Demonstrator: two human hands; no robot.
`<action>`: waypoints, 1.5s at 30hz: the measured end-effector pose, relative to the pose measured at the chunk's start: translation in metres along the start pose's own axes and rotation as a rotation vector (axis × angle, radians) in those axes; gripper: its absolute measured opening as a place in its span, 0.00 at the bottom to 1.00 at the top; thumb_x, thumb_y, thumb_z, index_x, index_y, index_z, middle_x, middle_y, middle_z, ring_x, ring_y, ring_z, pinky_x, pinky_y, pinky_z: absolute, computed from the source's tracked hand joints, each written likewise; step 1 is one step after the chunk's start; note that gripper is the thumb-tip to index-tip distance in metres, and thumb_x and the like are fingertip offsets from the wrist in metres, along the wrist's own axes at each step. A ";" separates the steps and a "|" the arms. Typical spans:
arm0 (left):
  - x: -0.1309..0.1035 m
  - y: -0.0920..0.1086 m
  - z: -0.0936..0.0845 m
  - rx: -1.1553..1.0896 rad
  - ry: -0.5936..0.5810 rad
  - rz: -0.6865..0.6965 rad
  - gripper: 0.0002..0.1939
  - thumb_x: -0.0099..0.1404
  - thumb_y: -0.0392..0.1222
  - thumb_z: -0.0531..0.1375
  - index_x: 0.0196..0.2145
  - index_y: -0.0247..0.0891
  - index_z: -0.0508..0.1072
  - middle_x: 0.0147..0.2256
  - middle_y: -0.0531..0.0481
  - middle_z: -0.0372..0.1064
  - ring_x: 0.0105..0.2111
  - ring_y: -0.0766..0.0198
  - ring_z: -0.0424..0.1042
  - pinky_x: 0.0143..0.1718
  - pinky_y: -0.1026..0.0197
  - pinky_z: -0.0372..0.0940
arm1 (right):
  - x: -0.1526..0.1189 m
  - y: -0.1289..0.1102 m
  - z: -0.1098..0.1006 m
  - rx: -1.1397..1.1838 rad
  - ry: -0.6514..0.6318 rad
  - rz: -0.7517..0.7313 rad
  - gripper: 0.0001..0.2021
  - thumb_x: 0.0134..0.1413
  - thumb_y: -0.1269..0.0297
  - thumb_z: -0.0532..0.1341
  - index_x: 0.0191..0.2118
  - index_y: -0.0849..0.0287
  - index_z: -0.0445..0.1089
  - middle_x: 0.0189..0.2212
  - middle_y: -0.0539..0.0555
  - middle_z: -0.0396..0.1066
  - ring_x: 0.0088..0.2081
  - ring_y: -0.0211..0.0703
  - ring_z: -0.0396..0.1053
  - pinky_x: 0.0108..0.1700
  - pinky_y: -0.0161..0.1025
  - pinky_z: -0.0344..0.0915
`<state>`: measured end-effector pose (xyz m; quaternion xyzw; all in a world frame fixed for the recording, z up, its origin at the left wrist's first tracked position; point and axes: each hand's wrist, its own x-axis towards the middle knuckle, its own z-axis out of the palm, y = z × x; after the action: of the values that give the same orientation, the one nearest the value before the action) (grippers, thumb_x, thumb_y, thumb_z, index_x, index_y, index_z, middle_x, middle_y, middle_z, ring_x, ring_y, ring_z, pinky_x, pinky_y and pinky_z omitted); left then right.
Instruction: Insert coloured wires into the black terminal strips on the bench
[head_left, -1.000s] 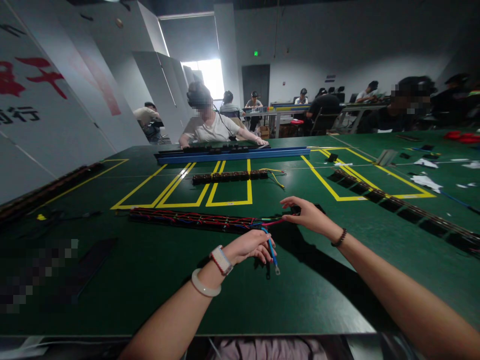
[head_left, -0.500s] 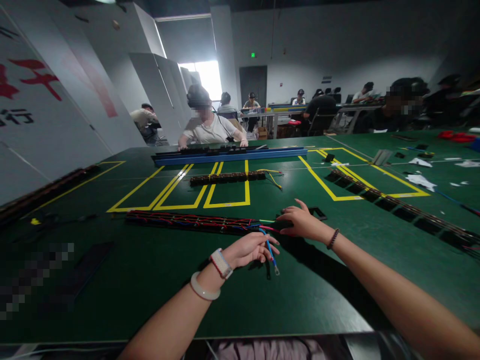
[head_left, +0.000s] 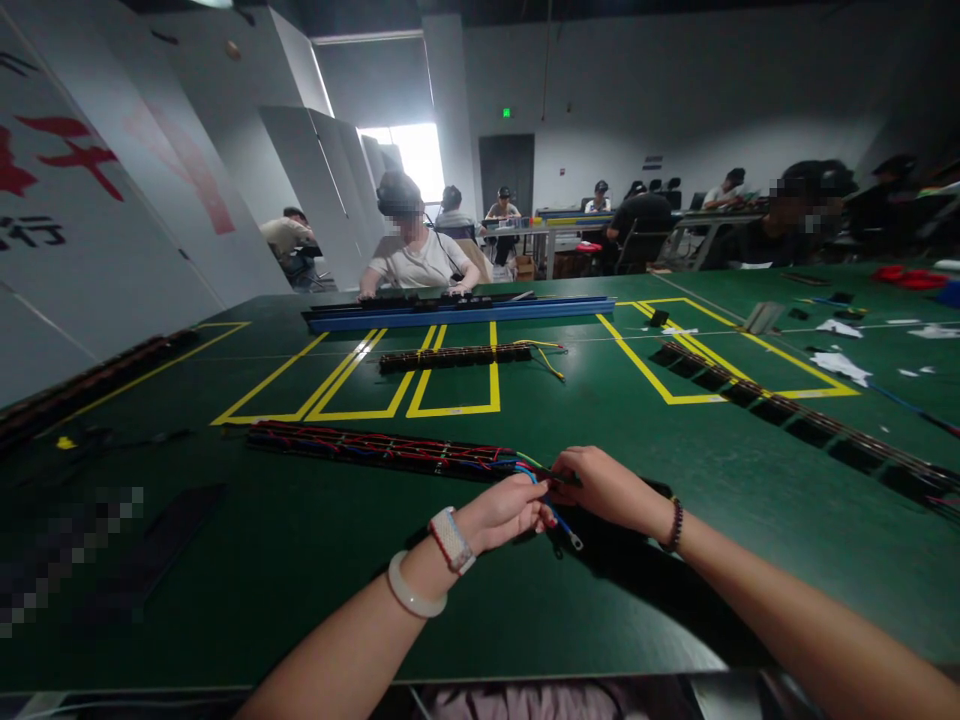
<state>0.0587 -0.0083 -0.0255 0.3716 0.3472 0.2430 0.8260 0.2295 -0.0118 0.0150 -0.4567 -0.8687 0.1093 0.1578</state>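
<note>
A long black wiring strip (head_left: 375,447) with red and blue wires lies across the table in front of me. Blue, red and green wires come out of its right end. My left hand (head_left: 504,515) is closed around the blue wires (head_left: 564,526), whose metal ring terminal (head_left: 576,543) sticks out beyond the fingers. Right beside it, my right hand (head_left: 611,488) grips a flat black piece (head_left: 658,488), mostly covered by the palm, with its near end at the left fingertips. The wires between the hands are partly hidden.
Yellow tape outlines (head_left: 454,410) mark the green tabletop (head_left: 337,600). A shorter strip with yellow wires (head_left: 457,355) lies ahead, and a long dark strip (head_left: 795,405) is at right. Beyond a blue rail (head_left: 465,315) sits a co-worker (head_left: 424,255). Paper scraps (head_left: 840,362) lie at far right.
My right hand has picked up the black piece from the table and come down and closer to my left hand. The blue wire ends have swung slightly right.
</note>
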 end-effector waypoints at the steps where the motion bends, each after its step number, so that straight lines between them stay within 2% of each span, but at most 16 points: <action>1: 0.000 0.000 0.000 0.024 0.008 0.001 0.07 0.65 0.40 0.53 0.32 0.33 0.62 0.17 0.52 0.65 0.17 0.71 0.66 0.20 0.70 0.55 | -0.001 -0.001 0.000 0.011 -0.001 0.009 0.05 0.50 0.64 0.62 0.33 0.59 0.70 0.28 0.52 0.69 0.30 0.39 0.67 0.32 0.33 0.59; 5: -0.001 -0.002 0.001 0.101 0.034 0.018 0.10 0.64 0.43 0.54 0.30 0.32 0.62 0.15 0.55 0.63 0.14 0.73 0.62 0.18 0.70 0.53 | -0.003 -0.007 -0.001 0.040 -0.016 0.041 0.04 0.52 0.65 0.60 0.33 0.59 0.71 0.28 0.52 0.70 0.30 0.40 0.67 0.33 0.33 0.60; 11: 0.001 -0.004 0.001 0.091 -0.002 0.058 0.09 0.61 0.40 0.55 0.28 0.32 0.63 0.15 0.54 0.62 0.15 0.72 0.63 0.19 0.69 0.53 | -0.005 -0.015 -0.004 0.051 -0.027 0.074 0.06 0.54 0.67 0.58 0.33 0.58 0.72 0.29 0.53 0.71 0.31 0.41 0.68 0.33 0.33 0.61; 17: 0.000 -0.003 0.001 0.081 -0.027 0.057 0.10 0.61 0.42 0.56 0.27 0.32 0.63 0.15 0.55 0.61 0.14 0.72 0.62 0.18 0.68 0.52 | -0.002 -0.010 -0.011 0.013 -0.046 0.068 0.08 0.55 0.66 0.56 0.36 0.57 0.73 0.32 0.53 0.73 0.34 0.42 0.69 0.35 0.34 0.61; 20: -0.003 0.000 0.001 0.072 -0.044 0.023 0.09 0.63 0.41 0.54 0.28 0.33 0.62 0.18 0.51 0.66 0.13 0.74 0.59 0.17 0.69 0.49 | 0.000 0.001 -0.011 -0.088 -0.011 0.055 0.08 0.56 0.67 0.56 0.36 0.57 0.72 0.33 0.53 0.73 0.35 0.43 0.70 0.37 0.36 0.61; 25: -0.007 0.005 0.005 0.152 -0.010 -0.003 0.07 0.63 0.40 0.52 0.31 0.33 0.62 0.19 0.53 0.66 0.10 0.78 0.52 0.14 0.70 0.42 | 0.010 0.026 -0.005 -0.415 0.166 0.070 0.09 0.56 0.64 0.57 0.29 0.59 0.71 0.25 0.57 0.71 0.32 0.48 0.66 0.39 0.43 0.57; 28: -0.008 0.006 0.006 0.180 0.002 0.023 0.07 0.63 0.42 0.52 0.31 0.34 0.61 0.18 0.56 0.64 0.10 0.79 0.50 0.14 0.70 0.40 | 0.023 0.040 0.000 -0.495 0.234 0.023 0.10 0.57 0.64 0.57 0.26 0.59 0.69 0.24 0.57 0.68 0.32 0.49 0.64 0.43 0.45 0.57; 34: -0.008 0.009 0.002 0.180 -0.031 0.062 0.10 0.62 0.44 0.54 0.33 0.37 0.56 0.20 0.58 0.63 0.11 0.78 0.52 0.14 0.70 0.40 | 0.041 0.058 0.006 -0.535 0.260 -0.065 0.09 0.58 0.64 0.56 0.27 0.57 0.69 0.24 0.54 0.67 0.33 0.46 0.63 0.56 0.48 0.50; 39: -0.008 0.009 -0.003 0.236 -0.058 0.040 0.13 0.62 0.47 0.55 0.34 0.38 0.54 0.21 0.56 0.66 0.12 0.77 0.56 0.14 0.70 0.44 | 0.028 0.066 0.013 -0.516 0.277 -0.208 0.08 0.59 0.65 0.54 0.34 0.57 0.69 0.28 0.52 0.67 0.36 0.44 0.63 0.59 0.49 0.47; 45: -0.007 0.005 -0.003 0.244 -0.080 0.075 0.14 0.60 0.47 0.56 0.34 0.38 0.53 0.23 0.54 0.68 0.14 0.74 0.62 0.15 0.70 0.48 | 0.010 0.062 0.011 -0.520 0.338 -0.414 0.10 0.60 0.66 0.53 0.45 0.60 0.67 0.36 0.54 0.69 0.40 0.42 0.65 0.58 0.49 0.52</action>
<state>0.0510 -0.0079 -0.0203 0.4913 0.3269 0.2146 0.7783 0.2664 0.0306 -0.0143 -0.3079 -0.9030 -0.2263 0.1962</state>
